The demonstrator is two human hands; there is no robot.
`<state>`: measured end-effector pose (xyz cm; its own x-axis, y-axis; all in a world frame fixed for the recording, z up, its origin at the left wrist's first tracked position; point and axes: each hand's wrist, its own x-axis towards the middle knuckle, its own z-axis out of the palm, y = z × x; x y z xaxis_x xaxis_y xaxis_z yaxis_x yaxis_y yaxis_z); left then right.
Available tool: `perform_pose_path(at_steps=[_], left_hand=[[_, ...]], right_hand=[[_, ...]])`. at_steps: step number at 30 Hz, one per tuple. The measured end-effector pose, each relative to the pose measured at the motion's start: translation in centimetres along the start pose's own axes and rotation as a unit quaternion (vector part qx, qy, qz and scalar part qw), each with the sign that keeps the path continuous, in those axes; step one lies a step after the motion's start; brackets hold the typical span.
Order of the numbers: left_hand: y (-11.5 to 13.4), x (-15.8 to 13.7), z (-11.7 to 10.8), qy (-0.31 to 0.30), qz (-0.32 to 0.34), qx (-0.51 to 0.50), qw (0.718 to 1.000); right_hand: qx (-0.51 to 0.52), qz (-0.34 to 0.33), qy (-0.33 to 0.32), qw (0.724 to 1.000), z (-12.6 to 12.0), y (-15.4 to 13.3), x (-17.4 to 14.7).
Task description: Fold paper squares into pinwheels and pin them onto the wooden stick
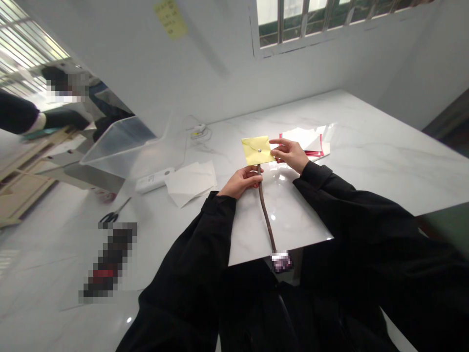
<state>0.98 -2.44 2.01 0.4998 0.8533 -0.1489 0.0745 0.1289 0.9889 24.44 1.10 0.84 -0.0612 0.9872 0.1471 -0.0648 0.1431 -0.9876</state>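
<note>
My left hand [239, 183] pinches a brown stick [267, 220] just below the yellow paper square [251, 153]; too loose a pinch could let the stick roll and twist the square askew. The stick runs down to the near edge of the white table [373, 161], so my body might knock its lower end and lever the top away. The square sits at the stick's upper end, a small stud [260, 150] at its middle; a sideways tug could tear the paper there. My right hand [293, 154] grips its right edge, where squeezing hard may crease it. Just beyond, my knuckles could nudge the red-edged sheets [308, 139].
</note>
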Motion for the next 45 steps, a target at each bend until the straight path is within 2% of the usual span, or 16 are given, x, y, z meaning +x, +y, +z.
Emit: perform_pose_path(at_steps=[10,19,25,30,37,40,45], left_hand=[[-0.1,0.1,0.0,-0.018,0.003,0.007,1.000],[-0.1,0.0,0.0,-0.032,0.009,0.016,0.999],[-0.1,0.0,0.0,-0.001,0.006,-0.009,1.000],[-0.3,0.2,-0.1,0.040,0.012,-0.054,0.998],[-0.1,0.2,-0.1,0.017,-0.003,-0.035,0.999],[0.0,0.0,0.0,-0.002,-0.004,-0.015,1.000],[-0.1,0.1,0.0,-0.013,0.000,-0.001,1.000]], right_hand=[[0.037,0.032,-0.050,0.998,0.2,-1.1,-0.7],[0.087,0.038,0.019,0.995,-0.8,-0.4,0.3],[0.075,0.036,0.021,0.996,-0.5,-0.3,0.3],[0.014,0.055,0.029,0.998,-0.3,-0.8,0.0],[0.002,0.038,0.027,0.999,0.1,-1.3,-0.3],[0.003,0.056,0.008,0.998,0.3,-1.2,-0.6],[0.030,0.095,-0.062,0.993,0.8,-0.8,-1.0]])
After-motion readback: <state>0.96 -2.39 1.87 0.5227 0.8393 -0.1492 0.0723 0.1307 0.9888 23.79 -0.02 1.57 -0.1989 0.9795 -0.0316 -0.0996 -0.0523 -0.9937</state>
